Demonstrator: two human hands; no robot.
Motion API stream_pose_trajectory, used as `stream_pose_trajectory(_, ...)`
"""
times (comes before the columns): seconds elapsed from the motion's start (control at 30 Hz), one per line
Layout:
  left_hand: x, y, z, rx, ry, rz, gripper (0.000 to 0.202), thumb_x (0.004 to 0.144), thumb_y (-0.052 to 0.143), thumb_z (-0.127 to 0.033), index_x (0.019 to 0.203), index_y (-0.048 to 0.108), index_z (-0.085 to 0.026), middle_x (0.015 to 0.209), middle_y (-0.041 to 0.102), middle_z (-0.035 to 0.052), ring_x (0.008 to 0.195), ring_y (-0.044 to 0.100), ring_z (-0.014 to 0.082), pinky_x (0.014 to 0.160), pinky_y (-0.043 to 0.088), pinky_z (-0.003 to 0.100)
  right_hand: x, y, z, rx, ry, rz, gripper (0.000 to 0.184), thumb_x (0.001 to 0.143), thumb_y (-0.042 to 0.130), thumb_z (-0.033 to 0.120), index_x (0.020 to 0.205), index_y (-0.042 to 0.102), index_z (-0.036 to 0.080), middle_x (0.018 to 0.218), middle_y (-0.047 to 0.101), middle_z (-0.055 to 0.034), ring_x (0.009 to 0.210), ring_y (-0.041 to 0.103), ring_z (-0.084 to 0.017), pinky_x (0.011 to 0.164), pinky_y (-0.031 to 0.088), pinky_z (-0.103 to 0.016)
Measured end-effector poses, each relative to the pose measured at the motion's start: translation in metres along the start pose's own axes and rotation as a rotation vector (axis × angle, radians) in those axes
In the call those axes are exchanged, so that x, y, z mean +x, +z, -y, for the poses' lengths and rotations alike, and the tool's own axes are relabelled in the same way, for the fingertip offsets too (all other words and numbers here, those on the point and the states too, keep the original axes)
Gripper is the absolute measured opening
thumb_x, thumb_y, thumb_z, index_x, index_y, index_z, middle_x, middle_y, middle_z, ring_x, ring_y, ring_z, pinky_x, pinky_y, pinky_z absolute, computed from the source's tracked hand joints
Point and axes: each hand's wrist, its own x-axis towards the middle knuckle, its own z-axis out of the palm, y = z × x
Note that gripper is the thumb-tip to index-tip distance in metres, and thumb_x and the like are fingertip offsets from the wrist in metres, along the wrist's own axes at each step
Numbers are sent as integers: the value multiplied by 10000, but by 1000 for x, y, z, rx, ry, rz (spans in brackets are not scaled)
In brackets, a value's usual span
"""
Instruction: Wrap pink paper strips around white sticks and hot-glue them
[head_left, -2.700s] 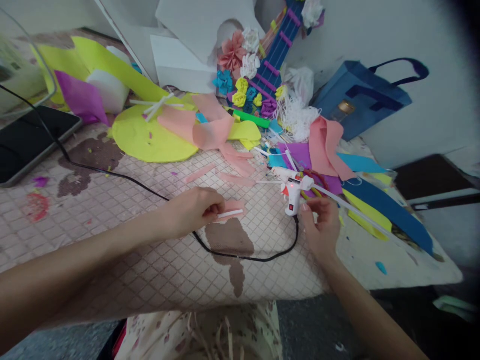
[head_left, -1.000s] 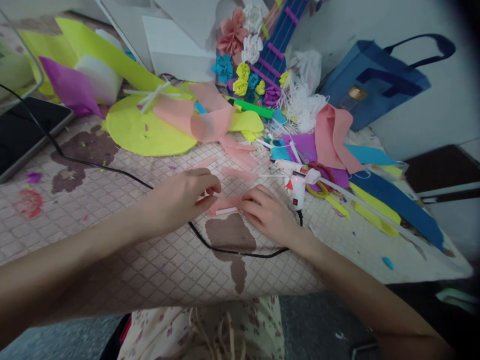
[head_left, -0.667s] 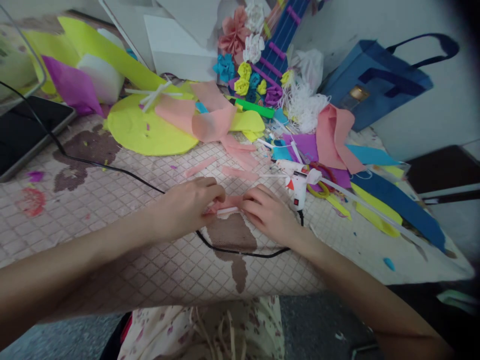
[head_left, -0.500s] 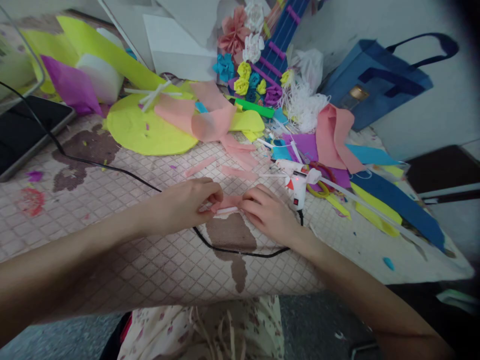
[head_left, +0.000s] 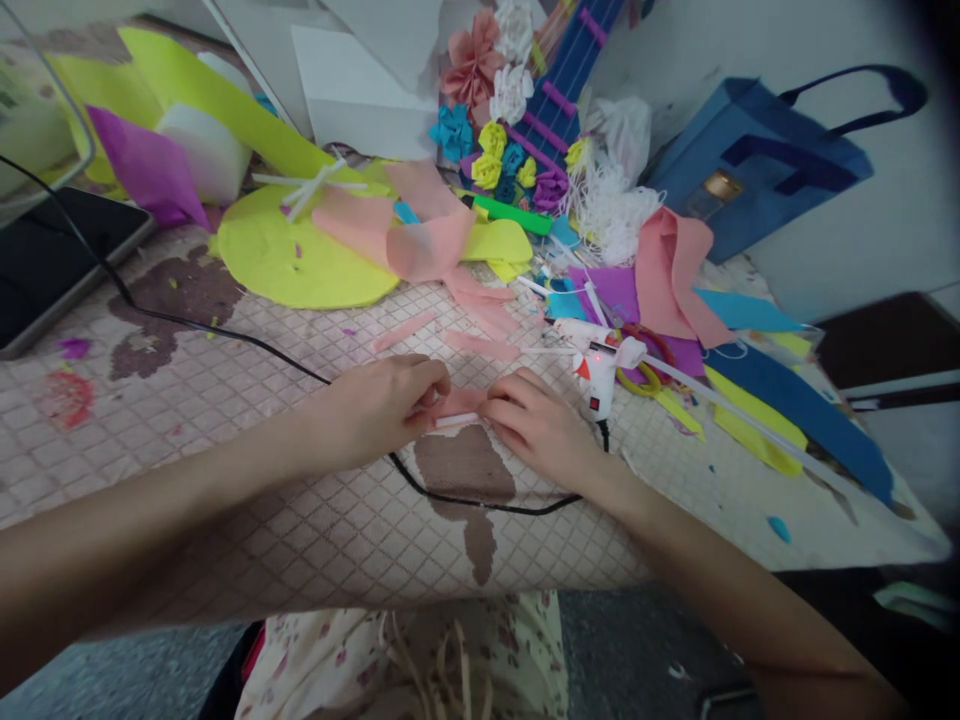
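Note:
On the pink quilted table cover [head_left: 300, 520], my left hand [head_left: 371, 410] and my right hand [head_left: 540, 430] meet over a small pink paper strip [head_left: 459, 403] with a white stick [head_left: 456, 421] along it. Both hands pinch the strip's ends with curled fingers, left from the left side, right from the right. A white hot glue gun [head_left: 596, 368], its red light on, lies just right of my right hand. Its black cord [head_left: 225, 338] runs under my wrists.
Cut paper in yellow [head_left: 300, 262], pink [head_left: 427, 240], purple and blue lies across the far half. Paper flowers [head_left: 487, 150] and a blue board stand at the back. A blue bag [head_left: 757, 165] sits at the right, a dark tablet [head_left: 52, 265] at the left.
My right hand left the glue gun and came to the pink strip beside my left hand. Over the last second both hands stay on the strip with only small finger shifts.

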Motion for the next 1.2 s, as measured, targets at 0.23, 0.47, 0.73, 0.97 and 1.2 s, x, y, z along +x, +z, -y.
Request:
stream_pose_trajectory(0.23, 1, 0, 0, 141, -99, -90, 203, 796, 485, -124, 987, 552, -147, 872, 616, 61, 747, 574, 178, 618, 412, 274, 0, 1, -1, -1, -9, -13, 165, 904, 462, 144, 901, 625, 170, 946, 565, -88, 945, 467, -215, 827, 438, -356)
stream_pose_trajectory(0.47, 1, -4, -11, 182, 208, -120, 124, 845, 504, -139, 874, 621, -169, 897, 600, 53, 880, 537, 200, 794, 420, 340, 0, 1, 0, 0, -4, -15, 177, 916, 452, 162, 946, 626, 171, 949, 567, -86, 949, 472, -215, 847, 440, -367)
stream_pose_trajectory(0.73, 1, 15, -16, 197, 227, -119, 249, 836, 576, -166, 1084, 581, -179, 949, 616, 44, 916, 524, 213, 788, 412, 346, 1, 1, -1, 1, -7, -14, 188, 921, 449, 176, 942, 633, 143, 949, 567, -101, 942, 471, -217, 827, 447, -366)
stream_pose_trajectory(0.97, 3, 18, -17, 158, 209, -175, 172, 912, 476, -204, 1007, 614, -167, 886, 625, 45, 859, 532, 199, 755, 415, 341, 1, 2, -2, 17, -5, -25, 193, 925, 438, 181, 949, 627, 153, 953, 568, -99, 944, 479, -222, 825, 455, -381)
stream_pose_trajectory(1.2, 4, 18, -14, 90, 210, -164, 159, 912, 479, -182, 964, 629, -175, 855, 624, 30, 849, 535, 181, 768, 421, 325, 1, 3, 0, 60, 10, -75, 179, 916, 437, 149, 977, 605, 141, 961, 573, -103, 945, 491, -215, 834, 460, -369)
